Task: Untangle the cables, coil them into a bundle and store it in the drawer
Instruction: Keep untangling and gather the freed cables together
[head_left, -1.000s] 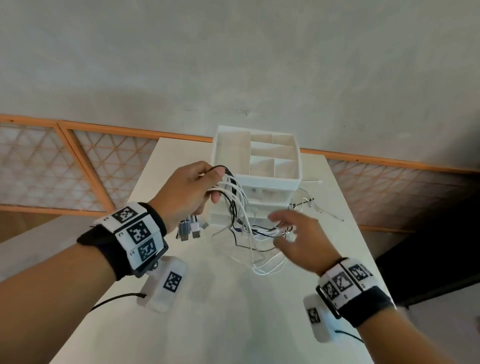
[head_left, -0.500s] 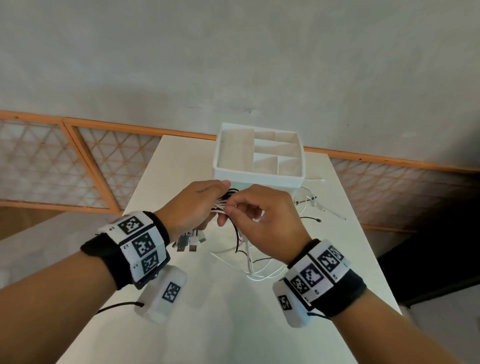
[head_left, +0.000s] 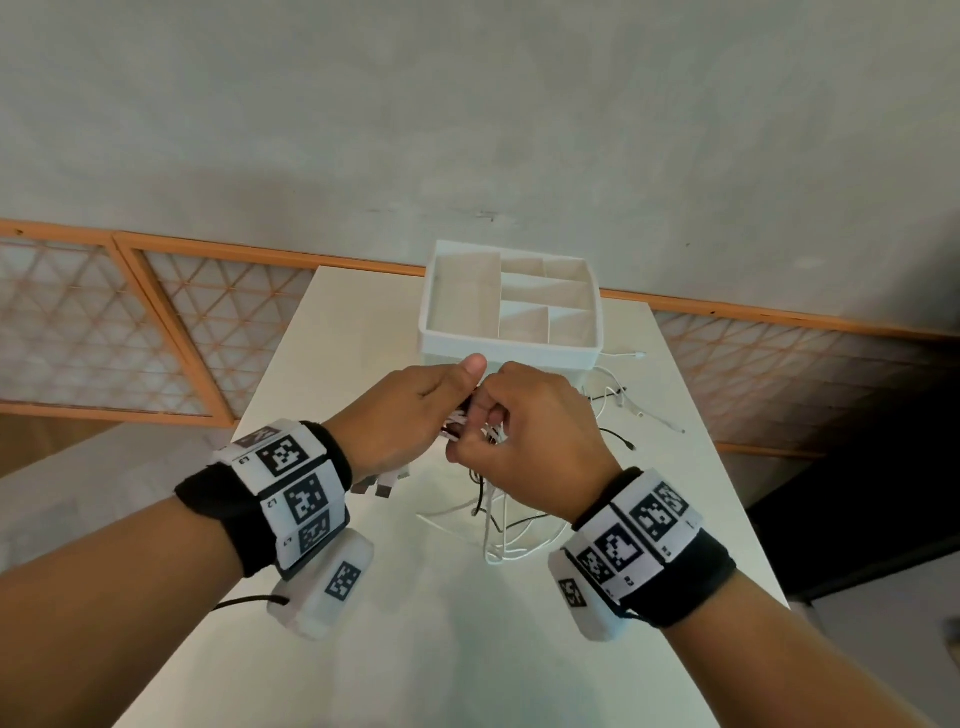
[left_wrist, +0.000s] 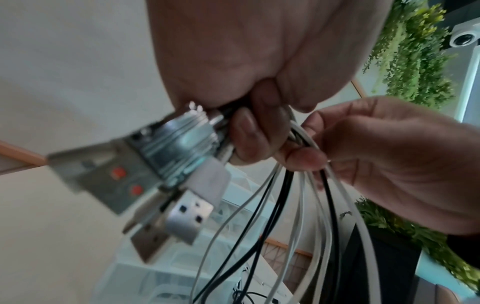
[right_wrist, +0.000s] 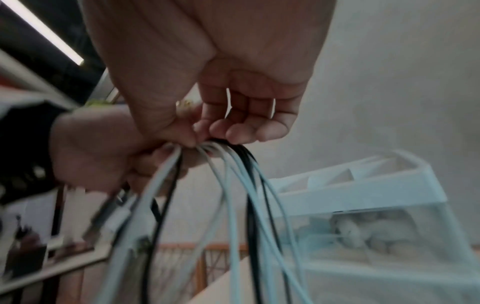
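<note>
Both hands meet above the table in front of the white drawer unit (head_left: 511, 345). My left hand (head_left: 410, 415) grips a bunch of white and black cables (left_wrist: 293, 197) near their USB plugs (left_wrist: 145, 170), which stick out below the fist. My right hand (head_left: 524, 423) pinches the same cables (right_wrist: 228, 170) right beside the left hand. Loops of cable (head_left: 498, 535) hang down from the hands onto the white table (head_left: 415, 649). The unit's front, with its drawer, is mostly hidden behind my hands in the head view.
The drawer unit has an open compartment tray (head_left: 519, 301) on top. Loose cable ends (head_left: 639, 410) lie on the table to the right of the unit. A wall with orange-framed lattice panels (head_left: 156, 332) runs behind the table.
My right hand has come up from the cables on the table to the left hand and has taken hold of the bunch. Both hands have lifted slightly toward the unit.
</note>
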